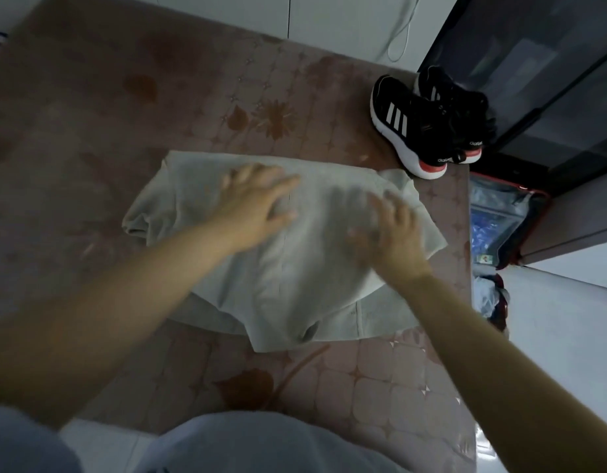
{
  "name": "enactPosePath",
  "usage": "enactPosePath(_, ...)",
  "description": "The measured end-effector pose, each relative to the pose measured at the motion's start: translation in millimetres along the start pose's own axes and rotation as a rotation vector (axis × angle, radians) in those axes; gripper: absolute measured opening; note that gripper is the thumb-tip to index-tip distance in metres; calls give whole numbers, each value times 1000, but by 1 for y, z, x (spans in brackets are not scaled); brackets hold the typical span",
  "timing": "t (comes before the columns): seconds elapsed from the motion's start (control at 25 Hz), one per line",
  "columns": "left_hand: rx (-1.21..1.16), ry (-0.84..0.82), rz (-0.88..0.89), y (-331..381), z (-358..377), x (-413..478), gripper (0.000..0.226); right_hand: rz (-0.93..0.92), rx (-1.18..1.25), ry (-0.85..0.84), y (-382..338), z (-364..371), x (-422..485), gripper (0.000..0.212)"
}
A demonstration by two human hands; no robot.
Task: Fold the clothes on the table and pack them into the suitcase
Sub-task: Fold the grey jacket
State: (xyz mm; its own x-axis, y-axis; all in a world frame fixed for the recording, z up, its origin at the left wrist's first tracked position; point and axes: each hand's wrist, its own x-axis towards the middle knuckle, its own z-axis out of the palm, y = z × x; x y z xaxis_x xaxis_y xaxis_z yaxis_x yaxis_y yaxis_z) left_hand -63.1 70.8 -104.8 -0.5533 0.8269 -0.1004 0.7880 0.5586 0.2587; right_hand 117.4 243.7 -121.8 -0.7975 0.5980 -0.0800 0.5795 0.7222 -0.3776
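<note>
**Flattening the shirt before the next fold**

The shirt (288,254) lies mid-worktop (192,97) and looks part folded. The left hand (257,199) and right hand (394,230) are both flat on it, fingers spread, gripping nothing. I'd push creases out toward the edges and square the sides first. The suitcase (500,227) sits open on the floor to the right.

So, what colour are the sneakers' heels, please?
The sneakers have coral-red heels, seen in head view.

Patterned table (192,80) with garment (295,268), sneakers (414,121)
</note>
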Motion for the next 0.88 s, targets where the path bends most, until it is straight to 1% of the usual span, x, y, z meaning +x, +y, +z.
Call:
enactPosePath(0.04, 24, -88, 64, 13, 15, -5, 64, -83, -77, -106, 0, 12, -14, 65)
enactPosePath(0.08, 77, -202, 79, 20, 29, -9, 66, -114, -148, -203, 7, 22, -19, 63)
enactPosePath(0.12, 133, -304, 58, 20, 41, -11, 67, -120, -188, -260, 15, 25, -21, 62)
enactPosePath(0.16, 164, -350, 31, 20, 47, -11, 67, -110, -182, -266, 23, 26, -17, 62)
enactPosePath(0.2, 172, -354, 14, 20, 46, -10, 68, -84, -133, -217, 28, 22, -14, 63)
enactPosePath(0.24, 164, -331, 12, 22, 43, -11, 68, -12, -63, -125, 34, 17, -12, 64)
enactPosePath(0.28, 146, -291, 20, 28, 41, -16, 69, 104, 12, -25, 41, 12, -12, 67)
enactPosePath(0.32, 120, -257, 31, 34, 40, -22, 70, 247, 92, 29, 47, 7, -12, 72)
enactPosePath(0.36, 109, -249, 39, 41, 42, -29, 71, 389, 203, 30, 55, 3, -14, 79)
enactPosePath(0.4, 109, -276, 39, 46, 45, -36, 71, 510, 342, 0, 61, 3, -14, 85)
enactPosePath(0.48, 121, -337, 17, 51, 52, -44, 71, 706, 577, -46, 65, 1, -13, 102)
enactPosePath(0.56, 68, -297, 20, 55, 49, -41, 72, 815, 676, -69, 65, 1, -7, 125)
enactPosePath(0.6, 35, -272, 31, 58, 47, -39, 73, 827, 685, -94, 63, 0, -4, 129)
enactPosePath(0.68, 13, -284, 29, 63, 48, -36, 76, 825, 673, -152, 54, -1, -4, 118)
enactPosePath(0.76, 14, -370, -5, 64, 53, -35, 76, 788, 662, -185, 48, -1, -5, 103)
enactPosePath(0.84, 11, -415, -1, 61, 55, -32, 77, 723, 678, -176, 41, -10, -7, 88)
enactPosePath(0.88, -48, -422, 4, 60, 50, -31, 78, 660, 681, -155, 35, -19, -7, 80)
